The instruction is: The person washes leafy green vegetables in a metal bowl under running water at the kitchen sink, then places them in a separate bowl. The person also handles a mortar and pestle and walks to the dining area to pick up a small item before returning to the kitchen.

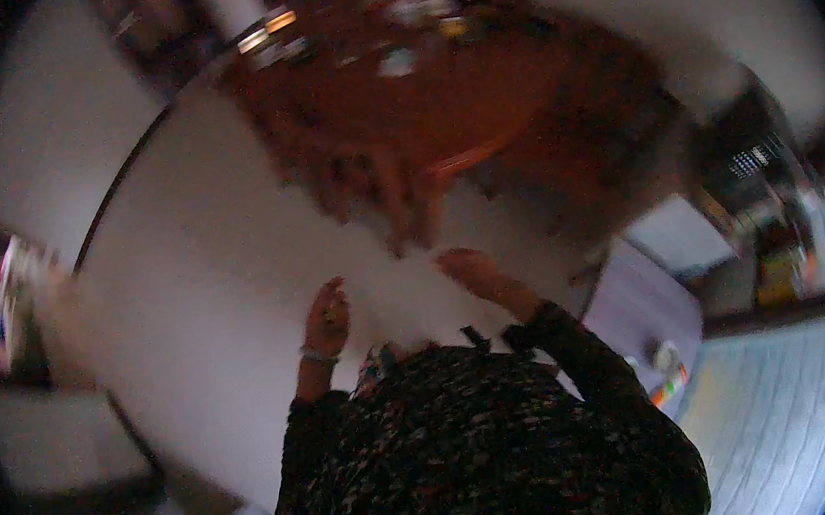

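My left hand (328,319) hangs over the pale floor (233,276), with a light band (319,355) around its wrist. Its fingers are loosely bent, and no object shows in it. My right hand (470,266) reaches forward, below the legs of a round brown wooden table (456,94). I see nothing held there either, though blur hides the finger detail. Both hands are apart from the furniture. Dark patterned clothing (478,447) covers my body and arms.
Several blurred items, among them a white one (397,62), lie on the round table. A pale lilac surface (643,301) at right bears a white and orange object (669,385). Beyond it are cluttered shelves (796,247) and a bright curtain or blind (783,414).
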Demonstrator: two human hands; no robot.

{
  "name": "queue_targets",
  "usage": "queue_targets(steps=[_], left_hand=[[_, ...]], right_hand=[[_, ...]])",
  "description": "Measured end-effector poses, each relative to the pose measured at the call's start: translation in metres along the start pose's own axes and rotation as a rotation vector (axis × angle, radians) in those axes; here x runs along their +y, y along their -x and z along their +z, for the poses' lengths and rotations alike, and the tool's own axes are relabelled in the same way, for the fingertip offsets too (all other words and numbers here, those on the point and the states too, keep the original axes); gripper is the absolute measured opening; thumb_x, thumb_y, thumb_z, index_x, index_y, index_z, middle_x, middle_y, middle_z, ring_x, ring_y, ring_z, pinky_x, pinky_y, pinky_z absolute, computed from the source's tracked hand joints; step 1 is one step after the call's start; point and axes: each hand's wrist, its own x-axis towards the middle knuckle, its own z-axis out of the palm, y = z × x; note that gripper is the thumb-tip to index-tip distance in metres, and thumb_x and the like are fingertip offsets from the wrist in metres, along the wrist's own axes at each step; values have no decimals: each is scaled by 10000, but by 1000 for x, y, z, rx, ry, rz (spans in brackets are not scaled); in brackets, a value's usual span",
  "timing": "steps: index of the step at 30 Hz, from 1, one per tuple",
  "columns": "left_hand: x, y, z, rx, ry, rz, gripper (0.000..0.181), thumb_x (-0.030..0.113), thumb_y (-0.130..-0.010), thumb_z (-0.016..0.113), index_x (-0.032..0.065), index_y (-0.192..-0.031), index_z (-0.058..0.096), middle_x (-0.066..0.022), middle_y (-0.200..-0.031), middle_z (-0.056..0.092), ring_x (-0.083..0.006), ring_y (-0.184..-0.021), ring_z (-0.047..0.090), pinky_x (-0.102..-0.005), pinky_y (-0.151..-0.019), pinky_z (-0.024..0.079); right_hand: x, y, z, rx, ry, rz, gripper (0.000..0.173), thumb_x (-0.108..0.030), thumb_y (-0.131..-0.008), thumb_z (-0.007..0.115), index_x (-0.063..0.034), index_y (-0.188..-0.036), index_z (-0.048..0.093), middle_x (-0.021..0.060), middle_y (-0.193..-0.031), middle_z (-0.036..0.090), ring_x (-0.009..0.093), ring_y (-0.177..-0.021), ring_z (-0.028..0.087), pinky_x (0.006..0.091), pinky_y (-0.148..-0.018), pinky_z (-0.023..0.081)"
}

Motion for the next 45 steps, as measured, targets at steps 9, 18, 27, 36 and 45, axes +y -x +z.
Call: queue_targets(steps=[9, 18, 27, 36, 45], left_hand=[[0, -227, 127, -321, -96, -117, 384, 234, -1068, 485, 75, -1416, 509, -72, -1235, 618, -150, -1044, 618, -259, -765, 541], [-11, -338, 122, -425, -170, -521, 417, 261, -1059, 493, 85, -1437, 482, -71, -1277, 591, -173, -1097, 593, -292, -842, 511], [-48, -369, 194, -511, -104, -574, 454, 288, -1050, 501, 95, -1458, 455, -69, -1318, 564, -197, -1149, 568, -325, -920, 481], [-99, -367, 259, -451, 5, -313, 493, 315, -1041, 508, 106, -1479, 427, -68, -1360, 536, -220, -1202, 544, -357, -998, 451], [-137, -414, 305, -329, 154, 22, 533, 342, -1031, 516, 116, -1500, 400, -67, -1402, 509, -243, -1254, 519, -390, -1075, 421]], right_hand=[[-109, -159, -132, 567, 218, -199, 529, -471, -931, 586, -202, -1386, 581, 87, -1469, 522, 328, -1386, 434, 526, -1188, 273], [-26, -214, -158, 696, 408, 300, 569, -441, -934, 601, -125, -1406, 555, 153, -1478, 490, 381, -1423, 369, 582, -1211, 206], [49, -186, -163, 657, 534, 465, 639, -469, -960, 572, -128, -1489, 466, 147, -1518, 455, 354, -1424, 379, 568, -1189, 204], [77, -165, -258, 601, 102, 279, 698, -569, -990, 477, -236, -1585, 323, 122, -1588, 376, 368, -1458, 337, 677, -1148, 113], [106, -189, -275, 328, -269, -87, 535, -141, -976, 555, -90, -1499, 452, 186, -1531, 427, 388, -1408, 404, 454, -1157, 340]])
